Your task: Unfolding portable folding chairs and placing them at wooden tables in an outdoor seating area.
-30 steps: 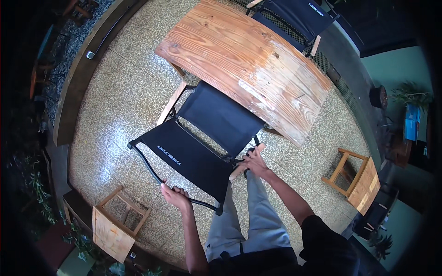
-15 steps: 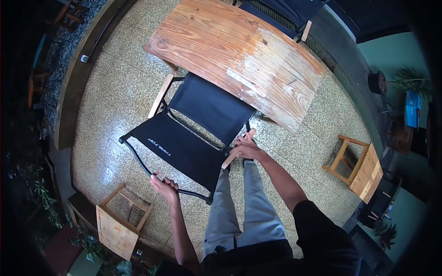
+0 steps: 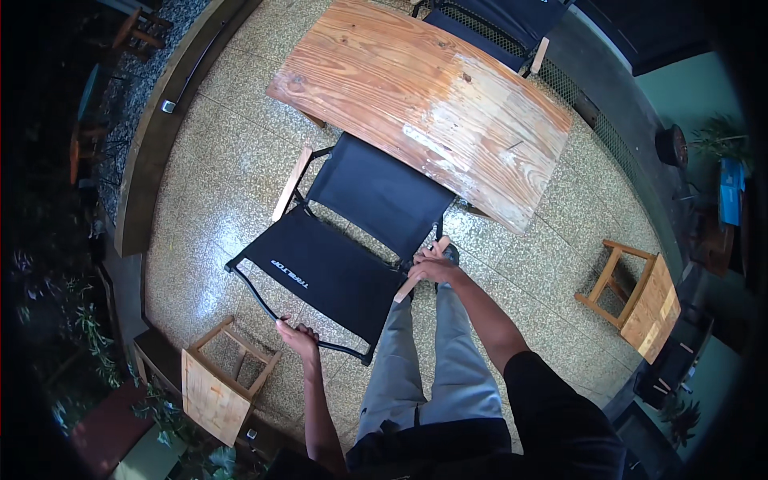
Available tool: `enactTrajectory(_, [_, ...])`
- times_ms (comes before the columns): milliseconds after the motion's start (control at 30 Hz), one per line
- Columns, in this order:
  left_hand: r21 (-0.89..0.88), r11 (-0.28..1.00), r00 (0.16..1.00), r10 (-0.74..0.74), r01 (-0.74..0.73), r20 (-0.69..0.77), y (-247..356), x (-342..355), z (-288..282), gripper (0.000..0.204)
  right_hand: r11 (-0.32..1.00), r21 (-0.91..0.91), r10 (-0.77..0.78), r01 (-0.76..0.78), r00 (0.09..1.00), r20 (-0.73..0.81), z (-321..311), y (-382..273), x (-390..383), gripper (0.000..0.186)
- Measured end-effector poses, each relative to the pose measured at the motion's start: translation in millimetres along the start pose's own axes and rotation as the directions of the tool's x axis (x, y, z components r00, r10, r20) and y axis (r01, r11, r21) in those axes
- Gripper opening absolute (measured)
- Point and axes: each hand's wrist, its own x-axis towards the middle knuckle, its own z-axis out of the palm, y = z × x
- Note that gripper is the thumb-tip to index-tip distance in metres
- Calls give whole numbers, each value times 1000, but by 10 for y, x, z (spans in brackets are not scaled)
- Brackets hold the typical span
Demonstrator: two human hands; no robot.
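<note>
A black folding camp chair [image 3: 321, 270] with fabric panels, a dark tube frame and wooden armrests is directly in front of my legs. My left hand [image 3: 298, 334] is closed around the curved black bar along its near edge. On the chair's right side, my right hand [image 3: 434, 267] grips the pale wooden armrest [image 3: 410, 286]. The left armrest [image 3: 293, 184] stands free of my hands. The chair's far panel [image 3: 380, 192] reaches up to the near edge of the wooden table [image 3: 424, 104], which hides part of it.
Wooden stools stand at the lower left [image 3: 214, 398] and at the right [image 3: 644, 312]. Another dark chair [image 3: 496, 28] is behind the table. A low curb [image 3: 152, 152] curves along the left, and potted plants [image 3: 718, 138] stand at the far right.
The whole scene has shifted slightly right and a little down in view. Both hands keep their holds on the chair, which looks otherwise unchanged.
</note>
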Motion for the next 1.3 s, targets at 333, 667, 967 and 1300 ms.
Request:
enactTrajectory(333, [38,998,999,44,-45,27,-2,317,-158,45,1000,19,1,-3,996,90,-174,-229,182,32])
enactTrajectory(667, [-45,998,992,-27,32,120,-27,366,-193,46,998,-34,-56,54,997,-44,61,-75,204,37])
enactTrajectory(967, [-136,981,985,-119,136,123,-172,161,230,46,873,-487,-48,-22,990,-131,131,359,-46,24])
enactTrajectory(1300, [-147,983,971,-71,106,230,15,304,597,43,917,-390,48,-82,994,-97,-519,172,43,29])
